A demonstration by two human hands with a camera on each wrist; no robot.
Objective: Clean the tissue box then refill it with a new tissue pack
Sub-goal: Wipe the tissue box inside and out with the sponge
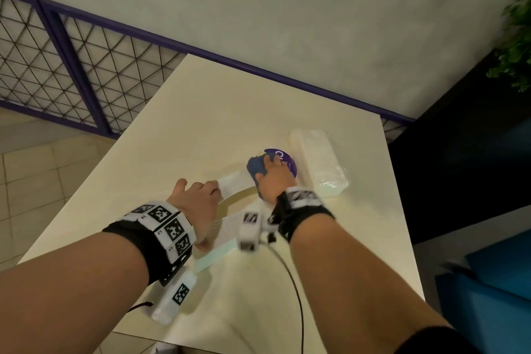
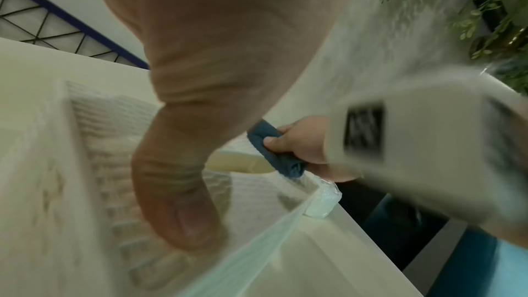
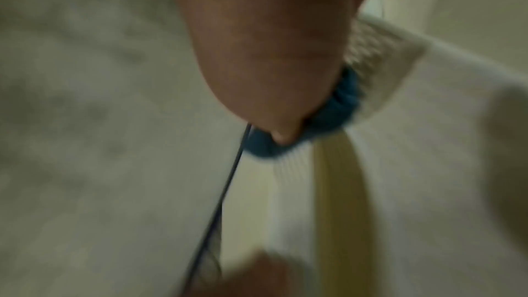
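While right hand grips cloth — tissue box half hidden, blurred.

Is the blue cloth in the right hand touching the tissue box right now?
Touching. In the left wrist view the blue cloth, gripped by the right hand, presses on the tissue box at its opening.

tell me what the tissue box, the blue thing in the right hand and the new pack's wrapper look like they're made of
Tissue box: white with a woven-looking, ribbed surface and a cream oval opening, possibly textured plastic or wicker; blur leaves it open.
Blue cloth: soft fabric, matte, bunched into folds in the right hand.
Tissue pack wrapper: thin clear plastic film, glossy and crinkled at its end.
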